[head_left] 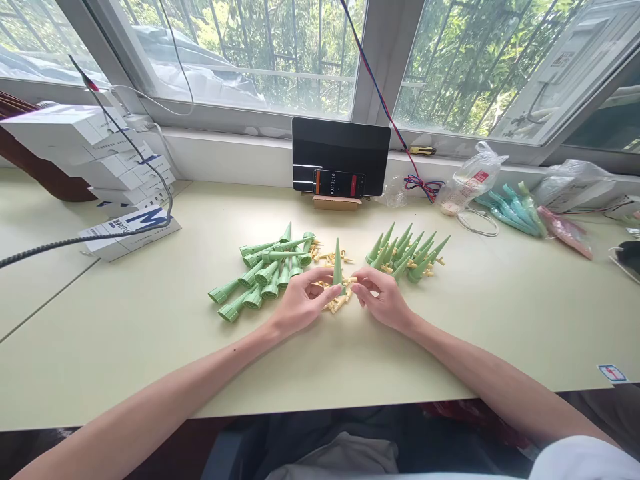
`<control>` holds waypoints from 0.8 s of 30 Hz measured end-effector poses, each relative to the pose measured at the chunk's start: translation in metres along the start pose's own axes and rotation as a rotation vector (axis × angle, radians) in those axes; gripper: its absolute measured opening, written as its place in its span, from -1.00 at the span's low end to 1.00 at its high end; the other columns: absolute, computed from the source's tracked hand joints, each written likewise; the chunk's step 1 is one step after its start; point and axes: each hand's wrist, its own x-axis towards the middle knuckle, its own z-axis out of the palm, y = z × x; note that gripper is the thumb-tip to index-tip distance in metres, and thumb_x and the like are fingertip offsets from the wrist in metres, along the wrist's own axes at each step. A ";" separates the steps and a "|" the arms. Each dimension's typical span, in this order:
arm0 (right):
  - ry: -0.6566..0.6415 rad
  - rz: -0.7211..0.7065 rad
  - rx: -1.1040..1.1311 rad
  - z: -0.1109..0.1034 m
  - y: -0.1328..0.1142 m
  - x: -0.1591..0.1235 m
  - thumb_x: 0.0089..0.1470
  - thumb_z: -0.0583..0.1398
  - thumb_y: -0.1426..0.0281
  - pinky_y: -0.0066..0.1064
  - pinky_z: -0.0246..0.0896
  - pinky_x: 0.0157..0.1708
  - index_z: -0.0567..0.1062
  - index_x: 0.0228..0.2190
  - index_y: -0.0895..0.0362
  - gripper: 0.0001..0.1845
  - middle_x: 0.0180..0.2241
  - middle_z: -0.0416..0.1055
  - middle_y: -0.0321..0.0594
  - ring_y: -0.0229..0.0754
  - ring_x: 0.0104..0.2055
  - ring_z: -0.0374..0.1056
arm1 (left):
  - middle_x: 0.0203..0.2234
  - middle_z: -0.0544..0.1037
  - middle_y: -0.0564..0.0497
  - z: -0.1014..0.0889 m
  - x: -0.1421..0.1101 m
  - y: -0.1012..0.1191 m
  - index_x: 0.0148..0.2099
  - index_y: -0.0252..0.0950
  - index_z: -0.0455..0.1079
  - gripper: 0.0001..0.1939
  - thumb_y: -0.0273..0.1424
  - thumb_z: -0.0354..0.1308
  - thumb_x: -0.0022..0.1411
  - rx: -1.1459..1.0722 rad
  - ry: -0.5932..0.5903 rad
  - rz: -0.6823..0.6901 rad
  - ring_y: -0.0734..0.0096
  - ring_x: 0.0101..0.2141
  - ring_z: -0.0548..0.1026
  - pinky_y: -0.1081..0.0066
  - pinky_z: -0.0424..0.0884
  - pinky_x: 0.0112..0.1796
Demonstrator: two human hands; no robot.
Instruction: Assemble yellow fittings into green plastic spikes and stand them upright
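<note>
The step in hand looks to be fitting a peg (pixel 352 280) into the side of a spike (pixel 337 263). The spike stands tip up straight in front of the phone (pixel 339 185), on its near side. The left hand (pixel 300 300) grasps the spike near its base with the fingers; the right hand (pixel 385 300) has its fingers pinched on the peg, beside the spike's lower part. Whether the peg has entered a hole cannot be told. The next move seems to call for keeping the spike steady while the peg is lined up and pressed straight in; a slanted push could make it slip.

Counts: one spike and one peg in the hands. On the desk (pixel 280 380), forward and left of the phone, lie roughly fourteen plain spikes (pixel 267 273), heaped, so the number is not sure. Forward and right of the phone stand about a dozen pegged spikes (pixel 409 255), overlapping too. The loose pegs (pixel 341 303), in front of the phone, are many, partly hidden by the left hand and too jumbled to count. Behind the phone is one tablet (pixel 342 147).
</note>
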 end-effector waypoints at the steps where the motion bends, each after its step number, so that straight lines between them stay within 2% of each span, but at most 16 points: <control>1: 0.003 -0.030 -0.034 0.000 0.000 0.000 0.25 0.14 0.15 -0.42 0.20 -0.52 0.44 -0.32 0.10 -0.73 -0.48 0.30 -0.30 -0.30 -0.54 0.23 | -0.25 0.57 -0.07 0.000 0.000 0.000 -0.01 -0.31 0.46 -0.64 -0.21 0.24 0.23 0.006 -0.001 -0.004 0.63 -0.60 0.40 0.63 0.24 -0.69; 7: 0.026 -0.136 -0.190 0.000 -0.003 0.000 0.29 0.07 0.17 -0.39 0.10 -0.50 0.41 -0.45 0.09 -0.65 -0.52 0.26 -0.26 -0.24 -0.50 0.16 | -0.25 0.58 -0.11 0.002 -0.003 -0.004 -0.01 -0.35 0.47 -0.59 -0.20 0.27 0.18 0.015 -0.015 -0.001 0.51 -0.54 0.49 0.55 0.38 -0.61; 11: 0.059 -0.170 -0.244 0.001 -0.004 -0.002 0.29 0.05 0.15 -0.38 0.04 -0.50 0.38 -0.50 0.09 -0.60 -0.56 0.23 -0.28 -0.24 -0.52 0.12 | -0.28 0.57 -0.10 0.002 -0.003 -0.009 -0.02 -0.37 0.47 -0.60 -0.22 0.29 0.17 0.068 0.023 0.059 0.55 -0.58 0.45 0.52 0.37 -0.60; 17: 0.043 -0.113 -0.228 0.003 -0.005 -0.005 0.32 0.01 0.17 -0.39 -0.02 -0.52 0.28 -0.60 0.10 -0.52 -0.63 0.18 -0.31 -0.28 -0.57 0.07 | -0.44 0.51 0.03 0.005 -0.004 -0.012 -0.09 -0.33 0.50 -0.74 -0.32 0.28 0.20 0.288 0.100 0.314 0.67 -0.65 0.21 0.55 0.22 -0.61; 21: 0.034 -0.037 -0.184 0.005 -0.006 -0.006 0.32 -0.02 0.13 -0.40 0.01 -0.52 0.27 -0.61 0.10 -0.48 -0.65 0.20 -0.31 -0.28 -0.58 0.10 | -0.34 0.55 -0.02 0.006 -0.005 -0.015 -0.08 -0.29 0.49 -0.80 -0.35 0.23 0.26 0.409 0.098 0.478 0.67 -0.64 0.19 0.56 0.25 -0.59; 24: 0.019 0.028 -0.108 0.006 -0.007 -0.005 0.30 0.00 0.11 -0.41 -0.03 -0.57 0.23 -0.64 0.10 -0.46 -0.69 0.15 -0.34 -0.30 -0.62 0.05 | -0.25 0.56 -0.06 0.005 -0.005 -0.016 -0.03 -0.26 0.48 -0.80 -0.40 0.18 0.30 0.494 0.070 0.557 0.65 -0.61 0.28 0.55 0.32 -0.54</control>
